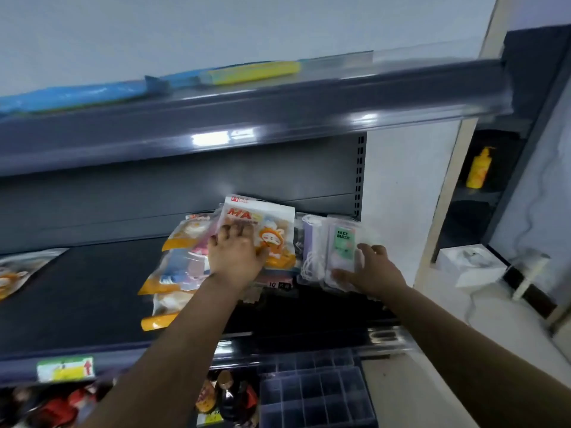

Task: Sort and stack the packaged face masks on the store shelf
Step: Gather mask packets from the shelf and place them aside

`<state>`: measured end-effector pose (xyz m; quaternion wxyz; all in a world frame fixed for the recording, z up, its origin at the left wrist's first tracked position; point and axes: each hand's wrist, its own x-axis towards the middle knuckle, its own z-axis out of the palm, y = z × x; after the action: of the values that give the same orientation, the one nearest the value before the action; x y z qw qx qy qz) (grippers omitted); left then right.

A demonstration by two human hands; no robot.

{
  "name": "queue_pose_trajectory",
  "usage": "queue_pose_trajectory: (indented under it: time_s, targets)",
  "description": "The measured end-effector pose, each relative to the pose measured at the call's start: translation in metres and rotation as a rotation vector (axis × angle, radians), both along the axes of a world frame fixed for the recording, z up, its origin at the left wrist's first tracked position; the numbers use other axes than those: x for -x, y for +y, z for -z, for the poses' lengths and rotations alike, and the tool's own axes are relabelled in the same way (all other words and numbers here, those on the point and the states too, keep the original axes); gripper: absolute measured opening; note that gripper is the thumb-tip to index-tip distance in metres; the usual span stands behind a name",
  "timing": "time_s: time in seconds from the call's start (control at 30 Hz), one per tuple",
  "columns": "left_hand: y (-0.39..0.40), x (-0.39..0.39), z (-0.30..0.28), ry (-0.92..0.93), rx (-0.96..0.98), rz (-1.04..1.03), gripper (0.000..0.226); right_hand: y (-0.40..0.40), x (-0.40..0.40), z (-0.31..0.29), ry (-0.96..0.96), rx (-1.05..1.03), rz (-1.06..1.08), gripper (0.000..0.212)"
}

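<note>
Nearest the camera, two bare forearms reach up and forward over the shelf [92, 291] edge; below them sit a divided tray [315, 393] and some bottles [228, 400], blurred.

The left hand [234, 257] lies palm-down on the cartoon pack [262, 230], fingers spread across its face and thumb at the pack's lower edge; whether that grip presses or pinches I cannot tell. This pack tops a loose, fanned heap of orange packs [176, 273] spilling toward the shelf front.

The right hand [370, 270] has its grip on the clear pack [343, 248] labelled FACE MASK, thumb under the near end and fingers curled over the right side; the pack lies with similar pale ones just right of the cartoon heap, near the shelf's back corner.

The step in hand looks like gathering each kind into its own pile; sorting is partly done, since the two kinds lie side by side but neither is squared.

Next, probably, the fanned orange packs need drawing together under the left hand; the slick film may slide, so an even press seems wise.

One more pack [18, 273] lies well apart at the far left.
</note>
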<state>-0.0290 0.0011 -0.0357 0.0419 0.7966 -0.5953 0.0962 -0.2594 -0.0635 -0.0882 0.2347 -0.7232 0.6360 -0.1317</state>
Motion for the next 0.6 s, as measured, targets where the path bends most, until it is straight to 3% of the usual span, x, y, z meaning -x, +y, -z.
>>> queue_pose_trajectory:
  time_s: [0.1,0.23,0.47,0.6]
  targets:
    - [0.0,0.001,-0.003,0.07,-0.052,-0.139,0.087,-0.002,0.007,0.0,-0.025,0.042,-0.014,0.091]
    - [0.004,0.004,-0.009,0.184,-0.044,-0.255,0.097,-0.001,0.014,0.003,-0.194,0.165,0.019,0.089]
    - [0.018,-0.005,-0.009,0.309,0.08,-0.315,0.093,0.0,0.011,-0.002,-0.518,0.145,0.073,0.087]
    - [0.031,-0.008,-0.003,0.397,0.291,-0.236,0.086,0.003,0.003,0.001,-0.755,0.015,0.124,0.076]
